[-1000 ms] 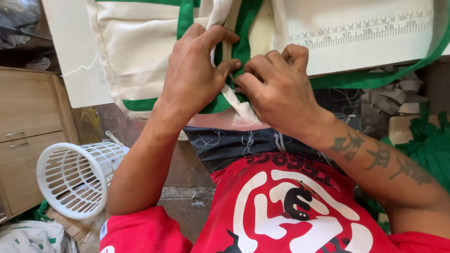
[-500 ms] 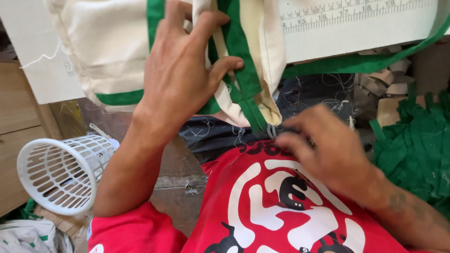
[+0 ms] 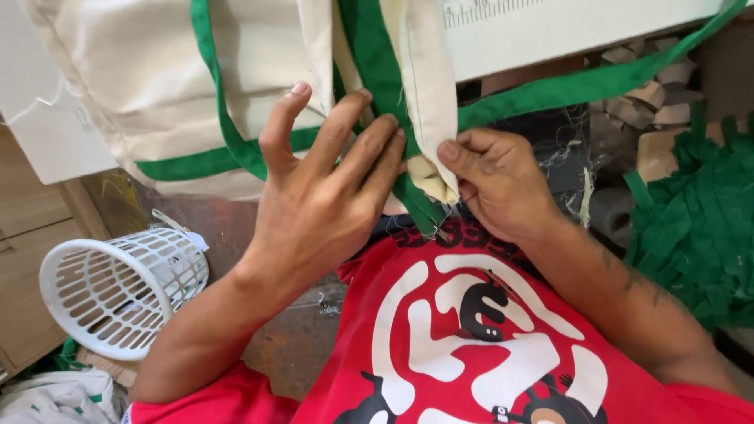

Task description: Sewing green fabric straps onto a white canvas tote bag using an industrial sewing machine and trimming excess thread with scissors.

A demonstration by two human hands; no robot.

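A cream canvas bag (image 3: 141, 86) with green trim hangs off the edge of a white table (image 3: 565, 31) in front of me. My left hand (image 3: 322, 188) lies with spread fingers against the bag's green strap (image 3: 377, 71) and pins it. My right hand (image 3: 495, 180) pinches the folded bottom corner of the cream fabric (image 3: 432, 169) between thumb and fingers, right beside the left fingertips. A second green strap (image 3: 597, 82) runs off to the upper right.
A white slotted plastic basket (image 3: 118, 286) lies tipped on the floor at lower left, next to a wooden cabinet (image 3: 31, 259). A heap of green fabric strips (image 3: 699, 228) sits at right. My red printed shirt (image 3: 471, 338) fills the lower middle.
My right hand dropped away toward my lap, then came back up and took the bag's bottom corner. My left hand stayed on the green strap, fingers now spread wider.
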